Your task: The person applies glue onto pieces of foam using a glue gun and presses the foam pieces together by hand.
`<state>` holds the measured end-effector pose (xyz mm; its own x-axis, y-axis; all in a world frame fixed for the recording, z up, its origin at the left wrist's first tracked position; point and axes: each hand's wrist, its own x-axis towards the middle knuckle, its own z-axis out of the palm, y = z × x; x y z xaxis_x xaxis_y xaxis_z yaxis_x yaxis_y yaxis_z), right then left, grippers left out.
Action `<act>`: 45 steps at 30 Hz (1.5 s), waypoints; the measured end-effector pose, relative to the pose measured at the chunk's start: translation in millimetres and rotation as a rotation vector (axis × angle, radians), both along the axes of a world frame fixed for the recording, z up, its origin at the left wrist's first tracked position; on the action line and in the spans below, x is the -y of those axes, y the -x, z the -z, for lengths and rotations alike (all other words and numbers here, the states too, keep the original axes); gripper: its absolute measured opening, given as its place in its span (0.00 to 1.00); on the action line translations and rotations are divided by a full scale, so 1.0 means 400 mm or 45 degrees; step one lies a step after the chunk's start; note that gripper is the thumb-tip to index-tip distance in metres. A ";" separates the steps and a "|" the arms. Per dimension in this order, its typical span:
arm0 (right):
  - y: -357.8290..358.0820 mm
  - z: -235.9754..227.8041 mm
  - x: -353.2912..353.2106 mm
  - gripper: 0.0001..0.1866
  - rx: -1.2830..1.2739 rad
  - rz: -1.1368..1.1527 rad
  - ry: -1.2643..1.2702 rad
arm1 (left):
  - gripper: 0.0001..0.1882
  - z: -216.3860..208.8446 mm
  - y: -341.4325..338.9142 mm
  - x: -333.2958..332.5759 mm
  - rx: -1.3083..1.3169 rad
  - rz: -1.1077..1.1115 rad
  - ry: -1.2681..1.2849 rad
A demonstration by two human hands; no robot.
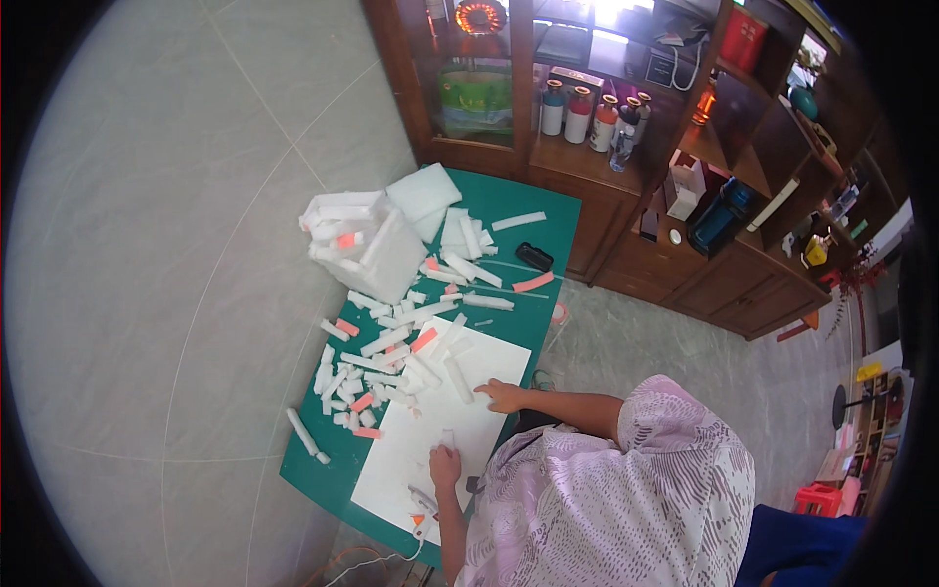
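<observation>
My left hand (445, 467) is closed around a small whitish piece (448, 437), likely foam, low over the white board (396, 470). Farther along the board my right hand (502, 396) reaches in with its fingers stretched out. Its fingertips are close to the lower end of a white foam strip (458, 380); whether they touch it I cannot tell. Below my left hand lies a grey tool with an orange part (421, 501) and a white cord, which looks like a glue gun. Cut foam sticks and blocks (386, 342), some pink-ended, are heaped beyond the board.
A white foam box (386, 259) with scraps stands on the far part of the green table (328, 484), beside foam sheets (423, 196) and a black case (534, 257). A wooden cabinet (597, 220) with bottles borders the table's far end. Blue cloth (797, 548) shows at lower right.
</observation>
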<state>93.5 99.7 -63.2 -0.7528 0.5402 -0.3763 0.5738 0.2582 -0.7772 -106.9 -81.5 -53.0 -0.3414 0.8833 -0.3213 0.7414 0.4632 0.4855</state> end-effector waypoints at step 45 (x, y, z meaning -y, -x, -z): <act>-0.008 0.027 -0.015 0.26 -0.071 0.065 -0.023 | 0.12 0.008 -0.007 0.000 0.026 -0.019 -0.069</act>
